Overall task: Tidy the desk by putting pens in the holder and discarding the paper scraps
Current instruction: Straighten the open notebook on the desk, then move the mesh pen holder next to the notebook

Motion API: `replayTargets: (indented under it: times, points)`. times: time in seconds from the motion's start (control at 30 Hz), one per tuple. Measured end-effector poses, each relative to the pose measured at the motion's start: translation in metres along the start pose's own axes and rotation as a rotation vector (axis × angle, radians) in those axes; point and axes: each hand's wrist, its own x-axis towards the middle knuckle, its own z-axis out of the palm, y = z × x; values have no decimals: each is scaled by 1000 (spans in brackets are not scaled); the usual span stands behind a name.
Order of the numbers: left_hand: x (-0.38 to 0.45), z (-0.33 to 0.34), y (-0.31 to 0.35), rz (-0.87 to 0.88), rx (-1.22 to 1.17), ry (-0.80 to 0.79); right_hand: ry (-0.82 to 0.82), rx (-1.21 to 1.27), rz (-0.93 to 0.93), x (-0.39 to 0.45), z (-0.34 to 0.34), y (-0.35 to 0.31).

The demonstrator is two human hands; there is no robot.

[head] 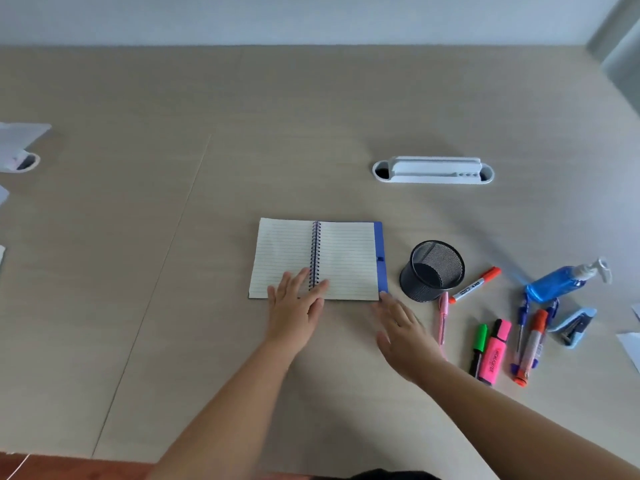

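Note:
A black mesh pen holder (432, 270) stands right of an open spiral notebook (346, 261); I see nothing in it. Pens lie loose to its right: a pink pen (443, 317), an orange-capped marker (475, 285), a green marker (478, 348), a pink highlighter (495, 351), a blue pen (520, 329) and another orange marker (531, 346). My left hand (294, 306) rests flat on the notebook's lower edge near the spiral. My right hand (403, 332) hovers open at the notebook's lower right corner, its fingertips by the blue cover. Paper scraps lie at the far left (19, 143) and far right (630, 344).
A blue sanitizer bottle (561, 278) lies tipped on the right, with a light blue stapler (575, 327) below it. A white cable grommet tray (433, 170) is set into the desk behind the notebook. The desk's (242, 133) front edge runs along the bottom left.

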Motion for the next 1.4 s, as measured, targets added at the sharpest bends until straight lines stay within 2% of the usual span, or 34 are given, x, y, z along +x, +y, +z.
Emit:
replayTargets:
  times: [0.23,0.5,0.97,1.07,1.13,1.2,1.3,1.37,1.4]
  points:
    - [70,-5,11,-22,-14,-33,-25,-4,89,-21,20,0]
    - [109,-4,19,21,25,-21,-8,24,86,-21,18,0]
    - [127,-4,34,8,51,-40,25,34,79,-21,13,-2]
    - [116,-7,35,55,119,-11,37,113,64,-22,10,-2]
    - [98,-7,38,92,156,1,128,268,34,-26,1,0]
    - [75,-1,43,103,162,-36,322,343,50,-34,-15,2]
    - [50,13,53,99,172,-102,544,382,272,-35,-38,12]
    - [46,19,62,48,168,-131,592,435,449,-25,-50,22]
    - [45,21,68,19,163,-141,566,458,498,-18,-56,27]
